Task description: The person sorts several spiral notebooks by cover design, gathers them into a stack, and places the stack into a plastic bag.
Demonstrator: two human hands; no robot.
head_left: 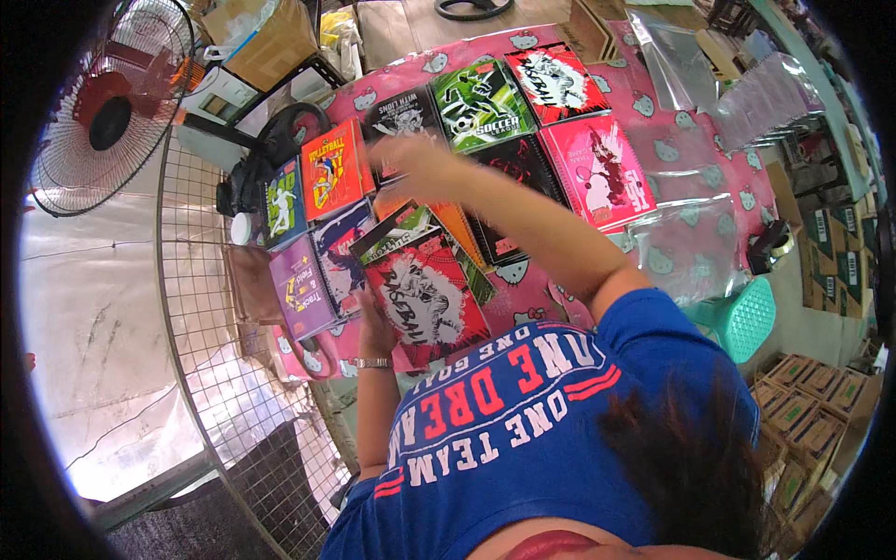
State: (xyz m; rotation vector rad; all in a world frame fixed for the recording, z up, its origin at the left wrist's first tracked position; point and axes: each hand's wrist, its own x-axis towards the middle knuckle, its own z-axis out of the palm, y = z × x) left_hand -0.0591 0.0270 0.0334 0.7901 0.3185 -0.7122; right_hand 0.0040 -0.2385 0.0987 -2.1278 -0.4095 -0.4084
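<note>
The right arm stretches forward and to the left, bare from a blue short sleeve, its right hand (411, 159) blurred, so its fingers cannot be read. The left forearm rises straight, a watch at the wrist; the left hand (375, 325) is mostly hidden.

A red notebook (425, 303) with black-and-white cover art lies tilted atop a small stack, its lower left edge against the left hand (375, 327). An orange notebook (333, 168) lies just left of the right hand (411, 161).

My left hand (373, 322) holds the red notebook (425, 303); my right hand (411, 161) reaches over the orange notebook (331, 168).
</note>
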